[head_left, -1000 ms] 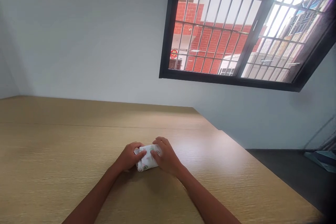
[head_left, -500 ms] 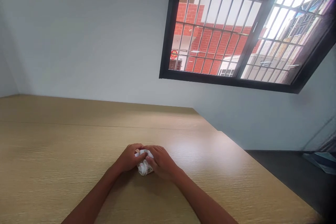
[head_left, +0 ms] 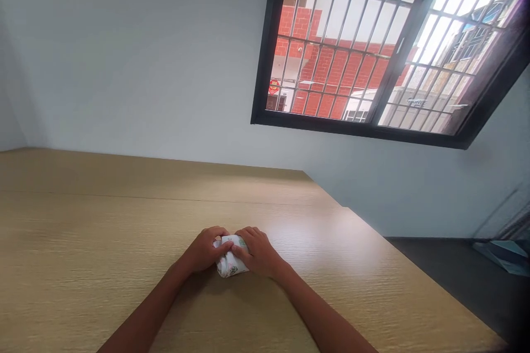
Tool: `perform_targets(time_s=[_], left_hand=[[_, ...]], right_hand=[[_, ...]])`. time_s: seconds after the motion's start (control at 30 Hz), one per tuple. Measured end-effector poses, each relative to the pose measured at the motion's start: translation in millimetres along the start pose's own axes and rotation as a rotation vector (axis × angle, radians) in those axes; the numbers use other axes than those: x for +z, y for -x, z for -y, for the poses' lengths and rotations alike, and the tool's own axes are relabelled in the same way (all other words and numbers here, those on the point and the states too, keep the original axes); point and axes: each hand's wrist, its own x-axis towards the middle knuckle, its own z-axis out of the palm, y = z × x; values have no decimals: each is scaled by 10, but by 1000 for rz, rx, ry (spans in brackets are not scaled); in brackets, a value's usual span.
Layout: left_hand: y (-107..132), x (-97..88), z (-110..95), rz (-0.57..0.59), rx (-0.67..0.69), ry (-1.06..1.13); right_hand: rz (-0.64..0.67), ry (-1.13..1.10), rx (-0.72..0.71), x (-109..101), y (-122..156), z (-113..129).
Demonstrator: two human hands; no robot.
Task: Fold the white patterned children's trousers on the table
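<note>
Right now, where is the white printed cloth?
The white printed cloth lies on the wooden tabletop, low in the head view, held between the left hand and right hand.

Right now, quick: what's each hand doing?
Left hand: closed, holding the white printed cloth.
Right hand: closed, also holding the white printed cloth.

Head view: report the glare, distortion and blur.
Head view: the window is overexposed at right, with a purple flare in the frame's top right corner; the wide lens tilts the lines; the table has a soft sheen; the left hand, right hand and white bundle look fairly sharp.
</note>
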Motion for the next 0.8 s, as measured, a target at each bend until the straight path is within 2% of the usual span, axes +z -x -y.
perform_targets(time_s=[0.3,0.43,0.53,0.7,0.73,0.8], left_hand=[[1,-12,-34,11,-13,-31],[6,-15,-31,19,-10,-35],[6,-17,-32,5,-10,-70],[18,-4,-65,-14,9,-173],[23,1,-73,-13,4,-187],[30,10,-82,-10,-6,-191]], right_hand=[[31,22,138,-43,-10,31],[53,32,147,-72,-5,56],[-29,19,114,-79,-11,58],[-342,-110,40,-120,-27,138],[-371,-142,28,-127,-22,173],[-341,-192,-11,-126,-2,251]])
